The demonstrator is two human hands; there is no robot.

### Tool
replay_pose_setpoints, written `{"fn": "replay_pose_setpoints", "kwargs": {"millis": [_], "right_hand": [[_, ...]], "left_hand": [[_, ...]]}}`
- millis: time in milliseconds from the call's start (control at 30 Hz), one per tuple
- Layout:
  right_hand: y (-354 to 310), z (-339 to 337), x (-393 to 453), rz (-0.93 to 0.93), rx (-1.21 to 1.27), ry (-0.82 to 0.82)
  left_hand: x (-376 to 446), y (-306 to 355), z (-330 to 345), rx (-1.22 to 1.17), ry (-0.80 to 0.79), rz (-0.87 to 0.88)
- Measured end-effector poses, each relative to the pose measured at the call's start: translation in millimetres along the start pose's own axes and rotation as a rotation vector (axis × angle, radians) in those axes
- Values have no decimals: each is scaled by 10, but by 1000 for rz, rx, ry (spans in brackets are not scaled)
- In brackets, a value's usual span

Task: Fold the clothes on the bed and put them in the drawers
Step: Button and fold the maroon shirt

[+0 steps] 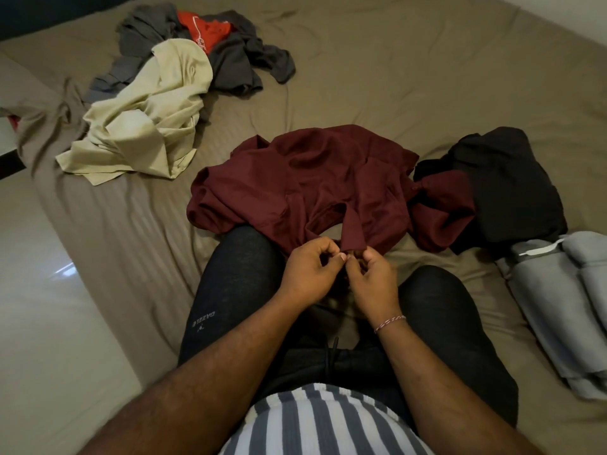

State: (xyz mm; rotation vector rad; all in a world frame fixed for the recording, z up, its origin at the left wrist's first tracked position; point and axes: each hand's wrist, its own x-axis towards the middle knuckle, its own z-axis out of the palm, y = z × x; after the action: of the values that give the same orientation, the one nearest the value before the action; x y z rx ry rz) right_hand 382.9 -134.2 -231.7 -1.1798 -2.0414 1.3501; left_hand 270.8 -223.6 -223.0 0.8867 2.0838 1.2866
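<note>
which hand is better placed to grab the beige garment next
Left. The beige garment lies on the left hand's side of the bed, while the right hand would have to cross the maroon shirt both pinch.

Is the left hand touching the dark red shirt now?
Touching. The head view shows the left hand pinching the near edge of the dark red shirt, and the right hand pinches it beside it.

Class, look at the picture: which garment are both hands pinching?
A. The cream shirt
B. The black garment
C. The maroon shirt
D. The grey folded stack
C: the fingers of the left hand and right hand pinch a strip of the maroon shirt just above the lap.
</note>
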Motion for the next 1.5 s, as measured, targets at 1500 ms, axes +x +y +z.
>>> {"fn": "replay_pose_setpoints", "kwargs": {"millis": [1500], "right_hand": [[-986, -846, 481, -185, 85, -476]], "left_hand": [[461, 758, -1829, 706, -67, 518]]}}
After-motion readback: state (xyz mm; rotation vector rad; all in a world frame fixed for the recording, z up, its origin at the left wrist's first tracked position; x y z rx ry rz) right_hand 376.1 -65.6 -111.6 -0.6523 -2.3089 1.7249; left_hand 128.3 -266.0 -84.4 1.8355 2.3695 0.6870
